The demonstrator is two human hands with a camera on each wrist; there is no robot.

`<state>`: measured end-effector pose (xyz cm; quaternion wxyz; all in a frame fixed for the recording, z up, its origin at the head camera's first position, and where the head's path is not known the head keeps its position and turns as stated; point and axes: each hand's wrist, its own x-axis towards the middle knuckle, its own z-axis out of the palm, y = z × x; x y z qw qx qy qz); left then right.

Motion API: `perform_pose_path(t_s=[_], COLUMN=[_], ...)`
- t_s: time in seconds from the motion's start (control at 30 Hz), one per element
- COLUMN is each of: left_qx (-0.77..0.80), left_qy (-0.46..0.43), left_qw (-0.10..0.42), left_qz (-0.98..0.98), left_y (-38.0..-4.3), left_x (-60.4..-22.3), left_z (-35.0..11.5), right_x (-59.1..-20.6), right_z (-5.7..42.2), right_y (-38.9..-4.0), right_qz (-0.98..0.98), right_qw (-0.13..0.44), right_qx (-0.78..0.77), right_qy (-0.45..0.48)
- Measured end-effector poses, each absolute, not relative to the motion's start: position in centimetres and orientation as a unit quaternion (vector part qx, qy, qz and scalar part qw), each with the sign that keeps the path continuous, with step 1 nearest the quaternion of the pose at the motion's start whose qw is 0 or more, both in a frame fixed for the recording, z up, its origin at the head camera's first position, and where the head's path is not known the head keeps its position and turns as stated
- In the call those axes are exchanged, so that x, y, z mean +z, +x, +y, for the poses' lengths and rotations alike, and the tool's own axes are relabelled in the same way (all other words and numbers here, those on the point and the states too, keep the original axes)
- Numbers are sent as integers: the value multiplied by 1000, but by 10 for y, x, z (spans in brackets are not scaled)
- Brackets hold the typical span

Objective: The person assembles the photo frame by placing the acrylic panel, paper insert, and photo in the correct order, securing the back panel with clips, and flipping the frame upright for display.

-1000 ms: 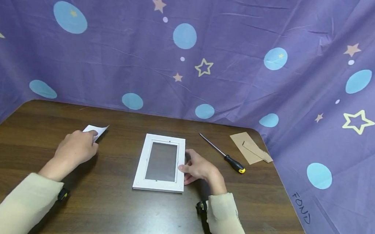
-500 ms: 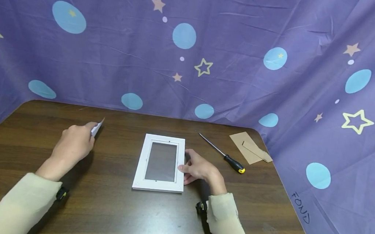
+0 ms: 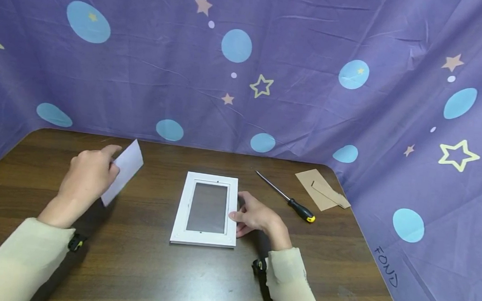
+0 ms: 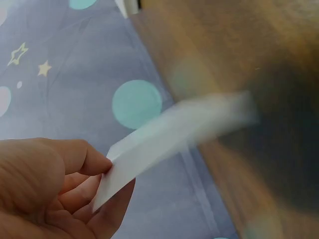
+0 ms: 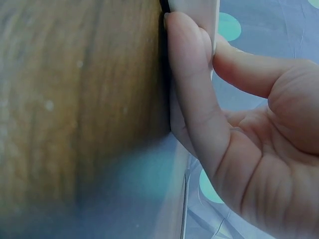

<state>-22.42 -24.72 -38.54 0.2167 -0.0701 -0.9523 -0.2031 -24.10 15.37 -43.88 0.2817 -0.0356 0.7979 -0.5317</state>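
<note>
Jutting from left hand, paper slants; edge pinched.

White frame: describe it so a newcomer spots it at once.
On the brown wooden table, look to the middle, where the right hand pinches the white frame at its right side. It sits left of the black-handled screwdriver; unlike the plain white sheet in the left hand, it surrounds a grey rectangular centre.
</note>
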Motion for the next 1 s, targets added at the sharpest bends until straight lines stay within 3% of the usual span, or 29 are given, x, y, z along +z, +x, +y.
perform_pose_path(t_s=[0.17,0.7,1.0], left_qx=[-219,-404,-496], left_qy=[-75,-55,-50], left_qw=[217,25,-22], left_qz=[-948,-913,-867], left_y=[-226,-224,-221], left_x=[-374,-361,-368], left_z=[-246,-214,-185], right_x=[-439,-439,-440], right_z=[154,155,155], right_y=[-241,-239,-240], right_qz=[798,802,798], right_qw=[281,277,280], right_qx=[-532,-527,-532], right_qy=[-37,-45,-44])
